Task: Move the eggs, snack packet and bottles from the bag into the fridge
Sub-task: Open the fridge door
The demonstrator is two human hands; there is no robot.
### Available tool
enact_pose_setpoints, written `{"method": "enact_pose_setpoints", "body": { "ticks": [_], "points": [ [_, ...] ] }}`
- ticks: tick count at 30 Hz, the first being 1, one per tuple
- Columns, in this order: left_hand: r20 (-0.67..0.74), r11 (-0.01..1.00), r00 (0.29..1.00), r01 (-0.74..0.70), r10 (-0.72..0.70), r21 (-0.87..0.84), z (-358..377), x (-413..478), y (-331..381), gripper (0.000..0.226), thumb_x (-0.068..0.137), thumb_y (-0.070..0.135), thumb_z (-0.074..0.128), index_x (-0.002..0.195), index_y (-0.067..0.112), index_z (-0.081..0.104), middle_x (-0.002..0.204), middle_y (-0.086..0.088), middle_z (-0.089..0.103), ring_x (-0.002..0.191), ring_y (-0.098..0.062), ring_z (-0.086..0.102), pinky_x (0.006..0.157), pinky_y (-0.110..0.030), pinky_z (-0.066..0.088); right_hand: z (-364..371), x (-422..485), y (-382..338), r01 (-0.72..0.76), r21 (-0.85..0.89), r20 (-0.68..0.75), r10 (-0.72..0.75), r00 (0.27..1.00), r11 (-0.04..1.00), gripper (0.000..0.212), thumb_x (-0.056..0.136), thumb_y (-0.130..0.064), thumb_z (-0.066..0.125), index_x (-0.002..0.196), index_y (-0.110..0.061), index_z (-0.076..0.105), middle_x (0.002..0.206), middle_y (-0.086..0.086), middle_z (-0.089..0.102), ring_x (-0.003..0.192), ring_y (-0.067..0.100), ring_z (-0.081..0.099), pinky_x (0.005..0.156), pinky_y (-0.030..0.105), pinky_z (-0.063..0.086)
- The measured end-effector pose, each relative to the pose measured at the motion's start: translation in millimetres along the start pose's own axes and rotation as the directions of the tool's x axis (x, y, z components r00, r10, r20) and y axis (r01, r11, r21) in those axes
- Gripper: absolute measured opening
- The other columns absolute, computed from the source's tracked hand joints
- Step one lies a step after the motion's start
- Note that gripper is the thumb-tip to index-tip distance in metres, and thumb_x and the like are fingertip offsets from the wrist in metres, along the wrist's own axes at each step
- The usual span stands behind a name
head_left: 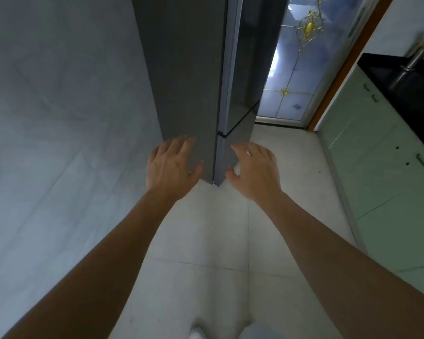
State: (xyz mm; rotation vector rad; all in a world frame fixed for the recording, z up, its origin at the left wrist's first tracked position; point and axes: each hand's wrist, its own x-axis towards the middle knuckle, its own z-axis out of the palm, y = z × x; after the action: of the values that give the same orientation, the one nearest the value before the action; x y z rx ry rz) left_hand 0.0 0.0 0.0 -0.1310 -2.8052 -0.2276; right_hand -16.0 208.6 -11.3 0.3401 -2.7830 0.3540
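Your left hand [171,165] and right hand [255,170] flanked the near corner of the fridge [189,69].
The fridge stood at 12 o'clock, doors closed; your left hand was over its side panel at 11 o'clock, your right by the door front at 1 o'clock. Both hands' fingers were spread wide, holding nothing.

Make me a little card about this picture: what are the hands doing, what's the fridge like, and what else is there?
Fridge: tall, dark grey, doors look closed
Left hand: open, empty, by the fridge's grey side; touch unclear
Right hand: open, empty, by the fridge's front corner
Bag and groceries: not in view
Around: tiled floor, green cabinets, black counter, patterned glass door
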Motion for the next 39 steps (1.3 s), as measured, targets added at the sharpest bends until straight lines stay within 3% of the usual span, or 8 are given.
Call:
{"method": "enact_pose_setpoints", "body": {
  "ticks": [15, 22, 28, 32, 39],
  "points": [
    [0.018, 0.999, 1.000, -0.026, 0.026, 0.018, 31.4, 67.2, -8.1, 0.061, 0.093, 0.055, 0.046, 0.144, 0.021, 0.041, 0.147, -0.005, 0.049, 0.133, -0.030, 0.047, 0.108, -0.049, 0.038, 30.4, 63.5, 27.6, -0.011, -0.045, -0.002, 0.011, 1.000, 0.999, 0.059, 0.083, -0.045, 0.048, 0.135, -0.018, 0.057, 0.131, 0.008, 0.061, 0.121, 0.029, 0.055, 0.108, 0.047, 0.039],
    [0.027, 1.000, 1.000, -0.006, 0.005, 0.028, 56.4, 149.0, 11.1, 0.060, 0.093, 0.055, 0.048, 0.143, 0.023, 0.041, 0.147, -0.004, 0.050, 0.133, -0.030, 0.047, 0.108, -0.048, 0.038, 40.4, 142.1, 81.9, 0.012, -0.035, 0.004, -0.012, 1.000, 0.999, 0.053, 0.086, -0.040, 0.060, 0.133, -0.016, 0.058, 0.129, 0.010, 0.063, 0.119, 0.030, 0.058, 0.105, 0.048, 0.042],
    [0.031, 0.999, 0.999, 0.025, -0.026, 0.045, 78.9, 235.8, 37.3, 0.061, 0.094, 0.056, 0.045, 0.145, 0.023, 0.037, 0.148, -0.004, 0.047, 0.134, -0.029, 0.045, 0.110, -0.047, 0.035, 55.1, 216.3, 137.8, 0.028, -0.031, 0.011, -0.028, 1.000, 0.999, 0.056, 0.084, -0.043, 0.051, 0.133, -0.017, 0.058, 0.126, 0.007, 0.065, 0.117, 0.028, 0.058, 0.105, 0.046, 0.041],
    [0.003, 0.998, 0.999, 0.050, -0.050, 0.037, 90.6, 281.4, 51.2, 0.063, 0.094, 0.056, 0.045, 0.147, 0.024, 0.034, 0.151, -0.003, 0.043, 0.136, -0.027, 0.042, 0.112, -0.047, 0.034, 65.1, 261.1, 168.0, 0.065, -0.018, -0.006, -0.065, 0.998, 0.998, 0.055, 0.084, -0.040, 0.057, 0.133, -0.015, 0.059, 0.127, 0.009, 0.064, 0.119, 0.029, 0.057, 0.106, 0.049, 0.042],
    [0.017, 0.995, 0.995, 0.100, -0.101, 0.014, 108.6, 320.7, 46.9, 0.064, 0.093, 0.055, 0.047, 0.148, 0.024, 0.034, 0.152, -0.004, 0.042, 0.138, -0.027, 0.041, 0.113, -0.046, 0.031, 82.7, 328.2, 182.8, 0.116, -0.010, 0.018, -0.116, 0.993, 0.993, 0.058, 0.086, -0.044, 0.053, 0.138, -0.017, 0.056, 0.135, 0.009, 0.059, 0.126, 0.029, 0.052, 0.109, 0.048, 0.038]
  ]
}}
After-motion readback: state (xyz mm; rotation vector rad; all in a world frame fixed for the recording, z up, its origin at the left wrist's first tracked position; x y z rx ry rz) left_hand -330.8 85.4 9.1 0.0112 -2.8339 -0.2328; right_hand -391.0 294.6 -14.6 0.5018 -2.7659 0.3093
